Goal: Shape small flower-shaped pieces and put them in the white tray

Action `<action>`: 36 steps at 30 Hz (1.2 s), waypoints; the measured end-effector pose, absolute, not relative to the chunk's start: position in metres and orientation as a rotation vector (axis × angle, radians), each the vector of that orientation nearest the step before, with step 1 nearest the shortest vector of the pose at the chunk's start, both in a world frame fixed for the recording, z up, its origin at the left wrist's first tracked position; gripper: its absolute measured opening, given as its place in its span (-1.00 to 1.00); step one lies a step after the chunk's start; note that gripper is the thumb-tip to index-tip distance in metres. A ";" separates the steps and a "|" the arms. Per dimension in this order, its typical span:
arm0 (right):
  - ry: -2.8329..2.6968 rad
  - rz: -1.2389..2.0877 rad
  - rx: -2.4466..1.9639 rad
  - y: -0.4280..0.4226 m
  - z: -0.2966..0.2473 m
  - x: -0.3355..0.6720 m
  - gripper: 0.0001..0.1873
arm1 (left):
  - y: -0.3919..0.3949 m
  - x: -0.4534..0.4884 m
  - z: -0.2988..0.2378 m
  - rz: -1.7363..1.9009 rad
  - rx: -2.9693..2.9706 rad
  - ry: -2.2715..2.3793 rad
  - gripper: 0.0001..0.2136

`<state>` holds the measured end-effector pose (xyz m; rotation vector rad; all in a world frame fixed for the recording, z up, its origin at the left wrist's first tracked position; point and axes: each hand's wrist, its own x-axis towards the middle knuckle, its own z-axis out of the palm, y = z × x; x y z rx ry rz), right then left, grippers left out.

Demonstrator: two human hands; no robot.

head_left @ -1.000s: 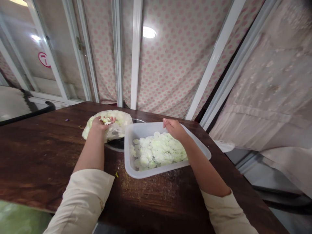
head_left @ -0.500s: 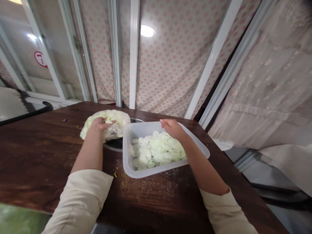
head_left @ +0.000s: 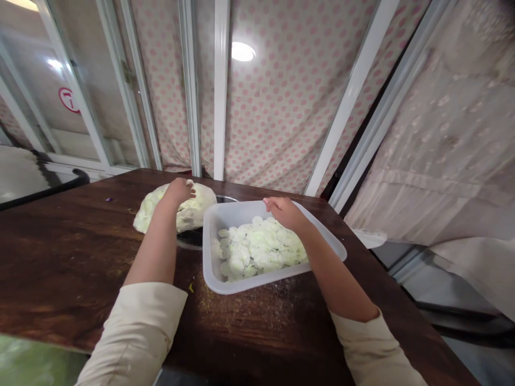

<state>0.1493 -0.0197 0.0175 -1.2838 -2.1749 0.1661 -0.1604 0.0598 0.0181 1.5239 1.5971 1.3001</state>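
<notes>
Blossoms (head_left: pixel 259 247), white to pale green, lie heaped in the tub (head_left: pixel 237 288), which sits on the dark table (head_left: pixel 72 236) in front of me. Just to its left is a clear bag (head_left: pixel 151 212) with more pale stuff in it, partly over a dark round thing (head_left: pixel 193 237) whose edge shows beside the tub. The left hand (head_left: pixel 179 192) is over the bag, fingers bent; a whitish bit shows by the fingertips, but I can't tell whether it's held. The right hand (head_left: pixel 284 209) is at the tub's far rim, fingers drawn together, and from where I stand I can't tell if they grip anything. Fine specks and a yellow scrap (head_left: pixel 191 288) dot the wood nearby. Behind hangs a dotted curtain (head_left: pixel 289 123).
</notes>
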 end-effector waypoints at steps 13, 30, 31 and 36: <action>-2.003 0.499 -0.847 -0.018 0.019 0.146 -0.61 | -0.018 -0.023 0.047 0.884 2.512 0.978 -0.77; -1.479 0.551 -1.045 -0.003 0.021 0.152 -0.65 | -0.003 -0.012 0.020 0.903 2.158 0.888 -0.74; -1.479 0.571 -1.025 -0.003 0.021 0.151 -0.66 | -0.001 -0.012 0.019 0.888 2.098 0.854 -0.75; -1.443 0.678 -0.919 -0.001 0.020 0.152 -0.58 | 0.003 -0.010 0.018 0.943 1.813 0.866 -0.85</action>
